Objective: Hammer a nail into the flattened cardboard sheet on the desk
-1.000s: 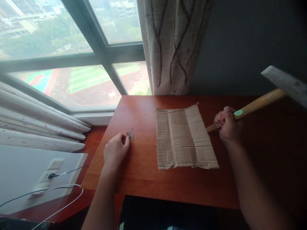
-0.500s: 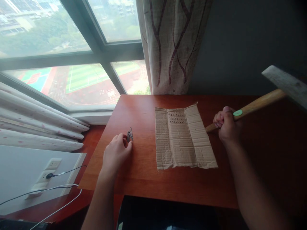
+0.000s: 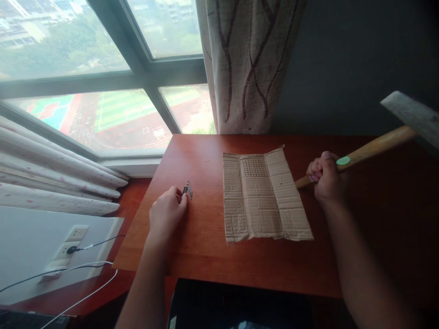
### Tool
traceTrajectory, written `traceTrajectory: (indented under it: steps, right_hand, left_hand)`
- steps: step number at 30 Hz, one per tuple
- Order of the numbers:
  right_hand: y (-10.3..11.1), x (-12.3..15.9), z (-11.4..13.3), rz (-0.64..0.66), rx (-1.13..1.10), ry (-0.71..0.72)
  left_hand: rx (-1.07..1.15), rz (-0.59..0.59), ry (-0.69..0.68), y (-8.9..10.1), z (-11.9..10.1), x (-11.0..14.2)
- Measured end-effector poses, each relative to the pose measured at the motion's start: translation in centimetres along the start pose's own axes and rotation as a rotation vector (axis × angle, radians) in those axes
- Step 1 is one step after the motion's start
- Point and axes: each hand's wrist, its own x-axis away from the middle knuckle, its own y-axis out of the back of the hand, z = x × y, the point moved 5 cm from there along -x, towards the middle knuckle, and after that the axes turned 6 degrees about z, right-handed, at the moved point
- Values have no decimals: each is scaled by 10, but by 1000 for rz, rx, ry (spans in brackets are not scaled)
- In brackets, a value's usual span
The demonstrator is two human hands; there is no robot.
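Observation:
My right hand [image 3: 325,178] is wrapped round the wooden handle of a hammer [image 3: 377,145], whose grey metal head is raised at the right edge of view, above the table. My left hand [image 3: 167,214] rests on the red-brown table [image 3: 206,256] with its fingertips pinched on a small bundle of thin metal nails [image 3: 188,189]. Between the two hands lies a flattened piece of brown cardboard [image 3: 264,198] with a grid of small holes near its far edge and a single hole to the right.
A patterned curtain [image 3: 250,64] hangs behind the table against a dark wall. A large window [image 3: 103,68] fills the left. Below left are rolled curtains [image 3: 51,183], a wall socket [image 3: 73,242] with a plug, and white cables [image 3: 78,283].
My left hand has gathered the nails from a fanned spread into a tighter bundle and shifted slightly. My right hand still holds the hammer raised in about the same place.

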Motion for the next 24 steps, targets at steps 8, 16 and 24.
traceTrajectory:
  steps: [8,16,24]
  right_hand:
    - [0,0,1,-4,0,2]
    - [1,0,-1,-4,2,-4]
    - [2,-1,-3,-3,-9,-6]
  left_hand:
    - [-96,-42,-31,0,-5,-8]
    - [-89,-36,-36,1,-13,-12]
    - [-119,-53,-5,2,-23,-9]
